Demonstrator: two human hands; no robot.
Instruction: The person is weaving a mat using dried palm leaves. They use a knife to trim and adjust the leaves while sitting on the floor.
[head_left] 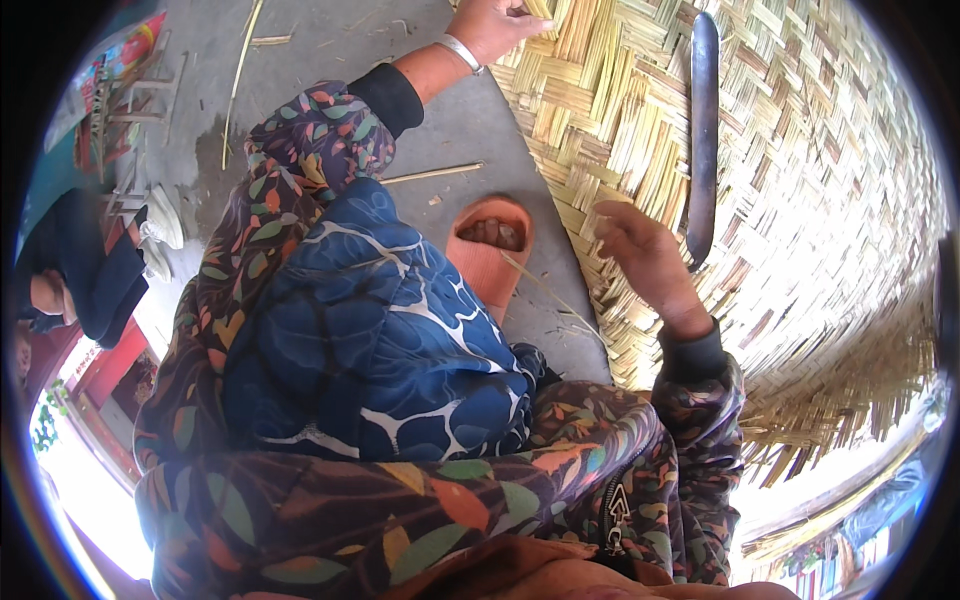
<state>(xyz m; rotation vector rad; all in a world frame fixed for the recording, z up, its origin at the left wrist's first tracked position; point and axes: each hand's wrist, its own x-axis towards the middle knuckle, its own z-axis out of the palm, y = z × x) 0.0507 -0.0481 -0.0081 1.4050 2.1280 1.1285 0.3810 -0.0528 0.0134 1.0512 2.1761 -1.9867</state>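
A large woven mat of pale yellow split strips (800, 200) fills the right side and curves up toward its far edge. At the top, my left hand (488, 32), with a silver bracelet on the wrist, pinches a strip at the mat's left edge. Lower down, my right hand (645, 258) hovers over or rests on the mat near that same edge; I cannot tell which. Its fingers are loosely bent and apart, with nothing seen in them. Just beyond it lies a long dark bar-like tool (703, 130) with rounded ends, flat on the weave.
My foot in an orange slipper (492, 250) stands on the grey concrete floor (330, 45) beside the mat. Loose straw strips (435, 172) lie about. Blue patterned cloth (350, 330) covers my knee. At the left, a person's dark-clad legs and white shoes (160, 222) show near a rack.
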